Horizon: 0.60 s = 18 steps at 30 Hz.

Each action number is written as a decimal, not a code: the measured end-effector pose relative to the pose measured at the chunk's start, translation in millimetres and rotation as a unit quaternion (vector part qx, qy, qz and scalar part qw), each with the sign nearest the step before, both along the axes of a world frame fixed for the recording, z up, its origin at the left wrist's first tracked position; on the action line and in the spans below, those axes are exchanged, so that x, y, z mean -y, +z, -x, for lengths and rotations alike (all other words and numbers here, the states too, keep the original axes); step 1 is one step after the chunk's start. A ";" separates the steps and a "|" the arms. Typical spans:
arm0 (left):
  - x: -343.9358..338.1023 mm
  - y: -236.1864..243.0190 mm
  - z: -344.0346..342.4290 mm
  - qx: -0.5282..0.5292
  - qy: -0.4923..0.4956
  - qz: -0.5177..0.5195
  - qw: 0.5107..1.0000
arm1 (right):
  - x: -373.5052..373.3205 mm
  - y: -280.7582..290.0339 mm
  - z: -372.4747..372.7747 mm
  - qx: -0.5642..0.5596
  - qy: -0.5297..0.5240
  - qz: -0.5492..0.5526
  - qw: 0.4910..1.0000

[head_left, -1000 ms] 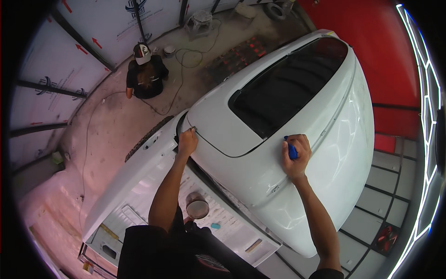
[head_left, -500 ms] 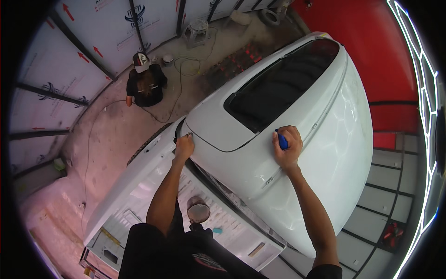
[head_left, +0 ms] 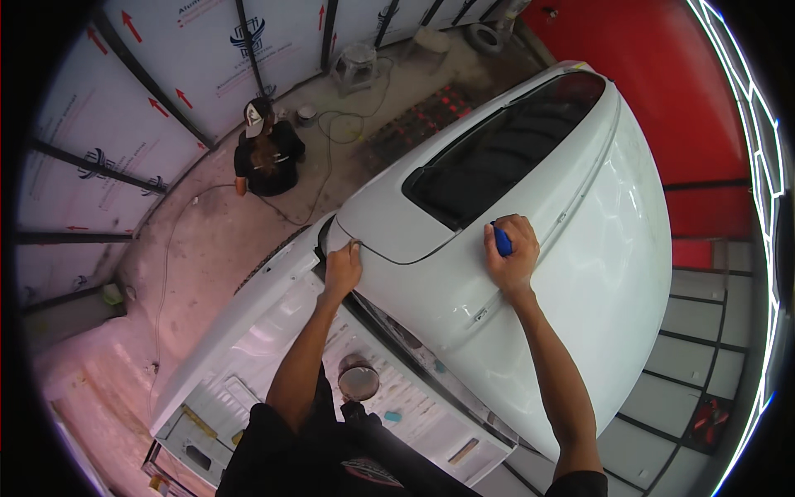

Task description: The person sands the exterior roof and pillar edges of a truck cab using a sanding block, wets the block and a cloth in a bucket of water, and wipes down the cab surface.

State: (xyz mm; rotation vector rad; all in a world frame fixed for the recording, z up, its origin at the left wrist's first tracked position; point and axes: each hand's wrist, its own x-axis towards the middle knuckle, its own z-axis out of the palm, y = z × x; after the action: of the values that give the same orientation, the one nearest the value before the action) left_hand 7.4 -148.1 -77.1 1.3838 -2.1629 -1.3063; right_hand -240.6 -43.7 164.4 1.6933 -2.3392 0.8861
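In the head view, my right hand grips a blue hand block against the white vehicle cab's body, just below the dark window. My left hand is closed at the seam of the rounded white panel, beside the dark corner gap; what its fingertips hold is too small to name. Under my forearms lies a white pickup bed with a round container and a small teal piece.
A co-worker in black and a cap crouches by the panelled wall. A cable, a stool and a tyre lie along the back floor. A red wall and light strips are at right.
My left hand has shifted a little down and right along the panel seam. My right hand, still on the blue block, moved slightly upward. The co-worker's head has turned a little.
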 end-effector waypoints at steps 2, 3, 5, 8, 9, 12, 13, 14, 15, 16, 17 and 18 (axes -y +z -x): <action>-37.1 30.9 10.9 -0.229 0.074 0.139 0.961 | -3.1 2.1 1.3 0.000 -0.005 -0.003 1.000; -39.2 34.0 11.6 -0.243 0.100 0.129 0.956 | -3.5 6.6 1.4 0.000 -0.002 -0.003 1.000; -13.0 9.6 2.2 -0.178 0.085 0.071 0.978 | 0.0 10.8 -1.5 0.007 0.005 -0.003 1.000; 56.8 -55.9 -27.5 0.049 0.057 0.016 0.997 | 19.8 7.3 -17.3 0.033 0.019 0.014 0.999; 54.4 -57.3 -20.4 0.045 0.053 0.011 0.998 | 18.5 7.4 -15.1 0.041 0.016 0.017 0.999; 36.4 -48.6 -7.2 0.071 0.030 -0.027 0.997 | 7.5 5.5 -8.0 0.022 -0.010 -0.001 1.000; 7.6 -35.1 -2.4 -0.050 0.042 0.001 0.998 | 2.7 6.1 -3.8 0.018 -0.017 -0.004 1.000; -5.1 -22.5 -2.0 -0.168 0.057 0.032 0.984 | 2.0 6.4 -2.4 0.009 -0.018 -0.006 1.000; -9.0 -16.8 -1.7 -0.168 0.055 0.030 0.984 | -0.6 8.1 -2.3 0.001 -0.019 -0.010 1.000; -12.9 -11.8 0.7 -0.200 0.064 0.052 0.976 | -2.7 9.7 -1.8 -0.001 -0.022 -0.013 1.000; -16.4 -7.6 5.5 -0.234 0.072 0.072 0.967 | -5.4 11.7 -0.5 0.002 -0.027 -0.015 1.000; 2.1 -20.7 -1.8 -0.147 0.056 -0.001 0.988 | -2.6 16.6 -2.9 0.007 -0.026 -0.012 1.000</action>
State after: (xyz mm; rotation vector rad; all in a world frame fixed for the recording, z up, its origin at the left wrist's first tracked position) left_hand 9.1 -150.2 -97.7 1.2080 -1.8639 -1.3714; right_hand -237.7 -41.1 181.0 1.6332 -2.3993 0.8683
